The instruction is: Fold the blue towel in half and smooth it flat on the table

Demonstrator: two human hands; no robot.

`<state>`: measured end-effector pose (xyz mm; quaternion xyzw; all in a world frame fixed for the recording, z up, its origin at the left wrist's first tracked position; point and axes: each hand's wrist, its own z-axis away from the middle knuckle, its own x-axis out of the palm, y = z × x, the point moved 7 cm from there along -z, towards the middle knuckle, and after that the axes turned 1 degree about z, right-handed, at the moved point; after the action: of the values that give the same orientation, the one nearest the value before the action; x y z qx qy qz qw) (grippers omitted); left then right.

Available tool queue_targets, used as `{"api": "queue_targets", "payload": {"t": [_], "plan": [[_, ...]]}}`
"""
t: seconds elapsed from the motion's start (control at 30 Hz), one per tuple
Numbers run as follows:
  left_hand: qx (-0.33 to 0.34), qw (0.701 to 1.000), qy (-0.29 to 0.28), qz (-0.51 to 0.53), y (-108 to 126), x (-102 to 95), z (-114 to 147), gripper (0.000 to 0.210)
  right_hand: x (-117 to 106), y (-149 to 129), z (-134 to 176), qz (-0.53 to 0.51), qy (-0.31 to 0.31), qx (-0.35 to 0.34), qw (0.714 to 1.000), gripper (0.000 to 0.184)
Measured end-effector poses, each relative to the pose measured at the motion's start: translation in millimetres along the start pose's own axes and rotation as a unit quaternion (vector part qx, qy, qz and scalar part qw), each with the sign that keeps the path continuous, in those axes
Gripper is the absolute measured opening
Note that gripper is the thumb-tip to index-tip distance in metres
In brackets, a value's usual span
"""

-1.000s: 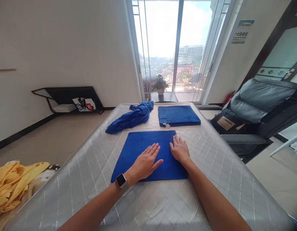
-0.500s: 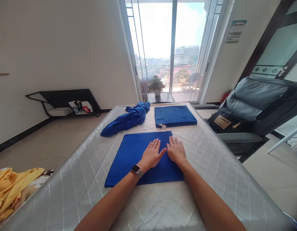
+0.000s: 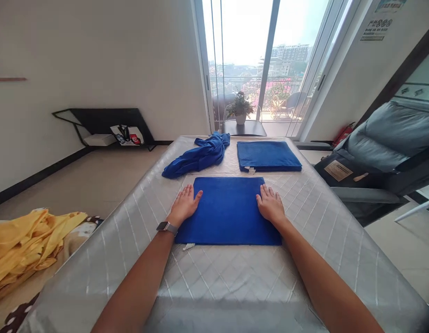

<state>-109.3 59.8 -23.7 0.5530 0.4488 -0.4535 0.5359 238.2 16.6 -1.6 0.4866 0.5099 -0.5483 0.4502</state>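
A folded blue cloth (image 3: 228, 215), perhaps a towel, lies flat in front of me on the silver quilted table cover (image 3: 228, 273). My left hand (image 3: 183, 203), with a watch (image 3: 166, 227) on the wrist, rests open at the cloth's left edge, fingers stretched forward. At the right edge my right hand (image 3: 270, 203) lies open, fingers also extended. A small white tag (image 3: 188, 247) pokes out under the near left edge. Farther back are a crumpled blue cloth (image 3: 200, 156) on the left and a neat stack of folded blue cloths (image 3: 269, 156) on the right.
Yellow fabric (image 3: 30, 245) is heaped at the lower left. A grey-black recliner (image 3: 377, 148) holding a black bag (image 3: 342, 169) stands right of the table. Beyond the far edge, a potted plant (image 3: 240, 107) sits on a chair before the glass door.
My left hand has moved left from the cloth's middle to its left edge, leaving the hands well apart. The cloth looks straighter, its tag now showing. The camera view has shifted.
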Motion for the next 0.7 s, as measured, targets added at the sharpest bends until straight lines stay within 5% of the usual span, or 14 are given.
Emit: {"api": "queue_targets", "payload": {"t": [0.37, 0.7], "plan": [[0.013, 1.0, 0.002, 0.025, 7, -13.9, 4, 0.09, -18, -5, -38, 0.018, -0.033, -0.035, 0.999, 0.066], [0.026, 0.999, 0.044, 0.015, 10, -21.0, 3, 0.079, 6, 1, -54, -0.026, -0.003, -0.02, 0.999, 0.066]]}}
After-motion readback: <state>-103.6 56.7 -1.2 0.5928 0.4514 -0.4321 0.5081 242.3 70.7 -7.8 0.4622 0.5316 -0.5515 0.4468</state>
